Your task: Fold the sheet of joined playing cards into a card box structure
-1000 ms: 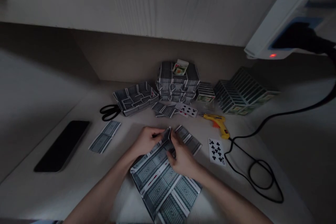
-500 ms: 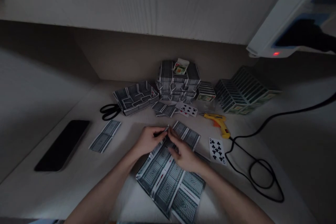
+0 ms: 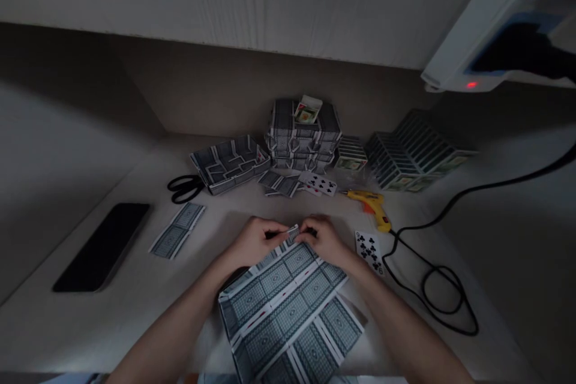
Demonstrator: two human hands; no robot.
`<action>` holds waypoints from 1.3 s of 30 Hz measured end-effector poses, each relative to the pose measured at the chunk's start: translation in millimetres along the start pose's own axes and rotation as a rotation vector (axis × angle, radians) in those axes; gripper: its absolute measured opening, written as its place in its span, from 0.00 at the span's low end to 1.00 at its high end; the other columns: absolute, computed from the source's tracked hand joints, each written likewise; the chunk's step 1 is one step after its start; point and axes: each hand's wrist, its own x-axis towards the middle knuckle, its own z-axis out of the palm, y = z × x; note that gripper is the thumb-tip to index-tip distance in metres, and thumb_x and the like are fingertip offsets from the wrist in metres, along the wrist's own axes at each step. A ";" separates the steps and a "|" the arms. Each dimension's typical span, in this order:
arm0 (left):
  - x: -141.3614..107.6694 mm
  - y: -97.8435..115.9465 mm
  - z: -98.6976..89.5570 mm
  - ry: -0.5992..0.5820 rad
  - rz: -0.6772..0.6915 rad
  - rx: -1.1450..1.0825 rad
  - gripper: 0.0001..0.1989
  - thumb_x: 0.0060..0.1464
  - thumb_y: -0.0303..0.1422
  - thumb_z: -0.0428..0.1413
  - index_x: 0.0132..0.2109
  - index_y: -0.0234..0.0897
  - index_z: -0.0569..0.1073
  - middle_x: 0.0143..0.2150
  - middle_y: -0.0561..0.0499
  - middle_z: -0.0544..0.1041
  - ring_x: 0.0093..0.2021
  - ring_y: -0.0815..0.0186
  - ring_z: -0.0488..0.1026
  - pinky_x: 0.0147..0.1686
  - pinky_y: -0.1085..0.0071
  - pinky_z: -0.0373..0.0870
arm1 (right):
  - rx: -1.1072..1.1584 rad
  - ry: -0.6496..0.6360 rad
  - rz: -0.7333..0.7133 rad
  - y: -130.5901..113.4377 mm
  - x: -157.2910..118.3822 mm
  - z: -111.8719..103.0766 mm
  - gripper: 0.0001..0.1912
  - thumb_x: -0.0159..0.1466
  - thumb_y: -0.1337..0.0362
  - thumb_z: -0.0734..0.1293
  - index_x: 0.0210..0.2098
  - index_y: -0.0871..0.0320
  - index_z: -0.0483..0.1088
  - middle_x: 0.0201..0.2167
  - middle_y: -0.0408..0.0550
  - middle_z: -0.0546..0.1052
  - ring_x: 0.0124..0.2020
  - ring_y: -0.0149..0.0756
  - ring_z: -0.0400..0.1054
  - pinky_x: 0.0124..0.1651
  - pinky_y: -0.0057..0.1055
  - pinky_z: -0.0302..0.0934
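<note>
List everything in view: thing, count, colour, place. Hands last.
card sheet: 1, joined blue-grey backs, front centre, far edge pinched by both hands
card tray: 1, blue-grey, back left of centre
card block: 1 stack, blue-grey, back centre, a small card box on top
card rows: several fanned rows, blue-grey, back right
loose cards: a few, face down, before the block
club cards: 2 face up, white; the other beside the loose cards
card strip: 1, blue-grey, left
scissors: 1, black, left of tray
phone: 1, black, far left
glue gun: 1, yellow, right of centre
cable: 1, black, looped right
left hand: on sheet edge
right hand: on sheet edge
</note>
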 end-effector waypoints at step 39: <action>13.2 -6.8 -24.4 -0.019 -0.065 -0.160 0.11 0.44 0.37 0.56 0.32 0.32 0.71 0.31 0.50 0.74 0.35 0.65 0.70 0.38 0.70 0.65 | 0.604 -0.235 0.377 10.0 1.8 -14.8 0.15 0.51 0.58 0.67 0.35 0.60 0.69 0.29 0.43 0.75 0.28 0.31 0.68 0.29 0.25 0.59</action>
